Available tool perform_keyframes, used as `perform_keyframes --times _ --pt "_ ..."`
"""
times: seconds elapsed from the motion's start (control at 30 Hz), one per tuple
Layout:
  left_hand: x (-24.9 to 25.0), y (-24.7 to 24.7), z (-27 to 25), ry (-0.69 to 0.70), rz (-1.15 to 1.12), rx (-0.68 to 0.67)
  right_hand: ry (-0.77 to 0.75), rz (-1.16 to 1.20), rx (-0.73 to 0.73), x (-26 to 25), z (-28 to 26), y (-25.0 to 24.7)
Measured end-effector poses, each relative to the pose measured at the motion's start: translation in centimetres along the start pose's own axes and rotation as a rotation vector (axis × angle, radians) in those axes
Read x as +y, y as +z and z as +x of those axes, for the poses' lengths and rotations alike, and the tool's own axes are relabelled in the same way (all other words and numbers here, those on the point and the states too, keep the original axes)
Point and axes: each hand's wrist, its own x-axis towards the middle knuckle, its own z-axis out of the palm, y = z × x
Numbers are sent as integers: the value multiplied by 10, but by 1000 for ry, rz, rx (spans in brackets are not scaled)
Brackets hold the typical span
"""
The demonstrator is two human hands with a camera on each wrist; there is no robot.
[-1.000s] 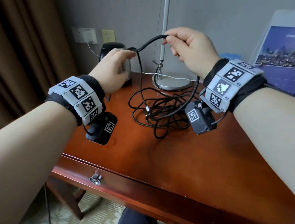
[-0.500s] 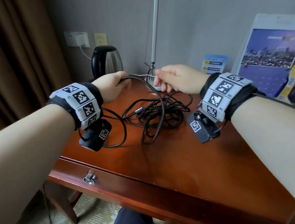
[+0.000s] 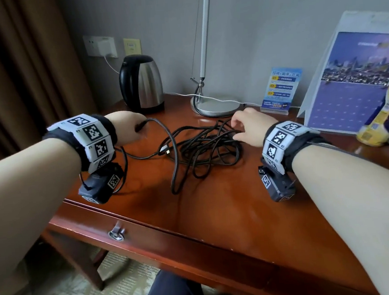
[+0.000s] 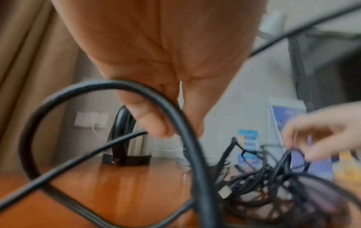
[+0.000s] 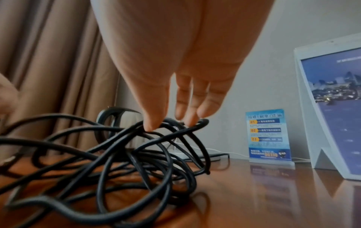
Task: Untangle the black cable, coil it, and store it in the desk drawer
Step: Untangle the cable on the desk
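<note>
We sit at the desk (image 3: 230, 214); its drawer (image 3: 164, 241), below the front edge, is closed. The landmark is the lamp (image 3: 215, 105) at the desk's back edge. Right of the lamp stand a calendar (image 3: 357, 79) and, nearer it, a blue card (image 3: 280, 88); left of the lamp stands a kettle (image 3: 141, 83). Directly in front of the lamp lies the cable (image 3: 203, 146), a loose tangle on the desktop, with one strand arching up and left from the tangle. Our left hand (image 3: 126, 127), front-left of the lamp, grips that strand, fingers curled round it. Our right hand (image 3: 250, 126), front-right of the lamp, pinches the top loops of the tangle between thumb and fingertips (image 5: 187, 121).
</note>
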Motion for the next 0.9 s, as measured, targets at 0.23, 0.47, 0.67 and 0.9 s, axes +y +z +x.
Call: perform_keyframes --times 0.23,0.47,0.67,0.9 --pt "-2 4 14 -66 -186 102 21 -84 -137 6 -1 3" --pt "7 -26 2 18 -192 212 -125 151 -58 -22 -7 -27" --pt "50 -53 -54 213 -190 316 -142 214 -146 -34 -17 -29" --pt "88 -40 -73 236 -127 235 49 204 45 0 -56 -38"
